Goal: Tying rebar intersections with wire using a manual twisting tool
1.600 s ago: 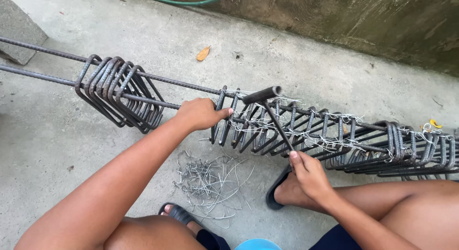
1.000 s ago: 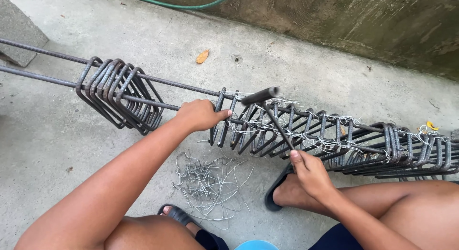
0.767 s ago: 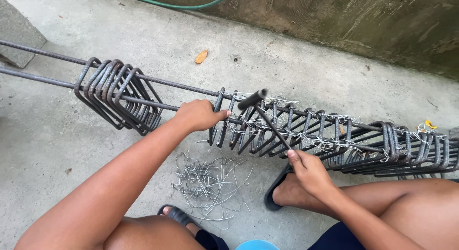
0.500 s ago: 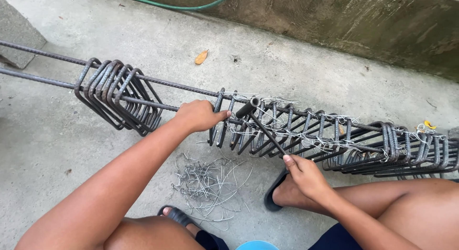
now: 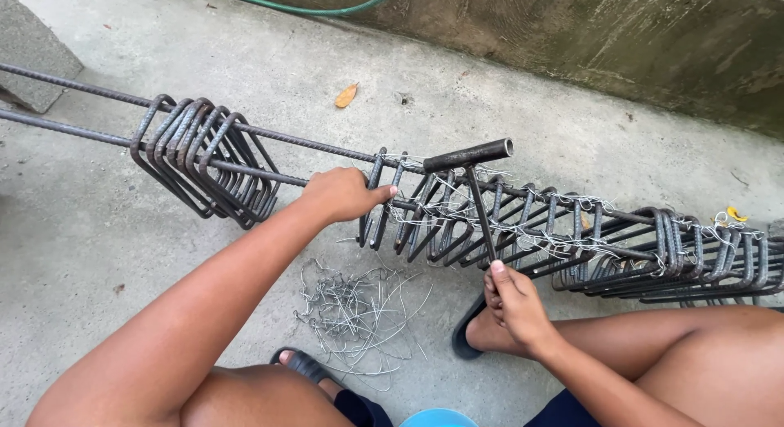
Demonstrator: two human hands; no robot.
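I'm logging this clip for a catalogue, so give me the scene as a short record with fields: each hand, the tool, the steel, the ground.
left hand: grips a long bar of the rebar cage beside a stirrup
right hand: holds the shaft end of the T-shaped tying tool
tool head: up at the cage's top bar
loose stirrups: bunched on the bars, left
tie wires: loose pile on the concrete floor
background: green hose, dry leaf
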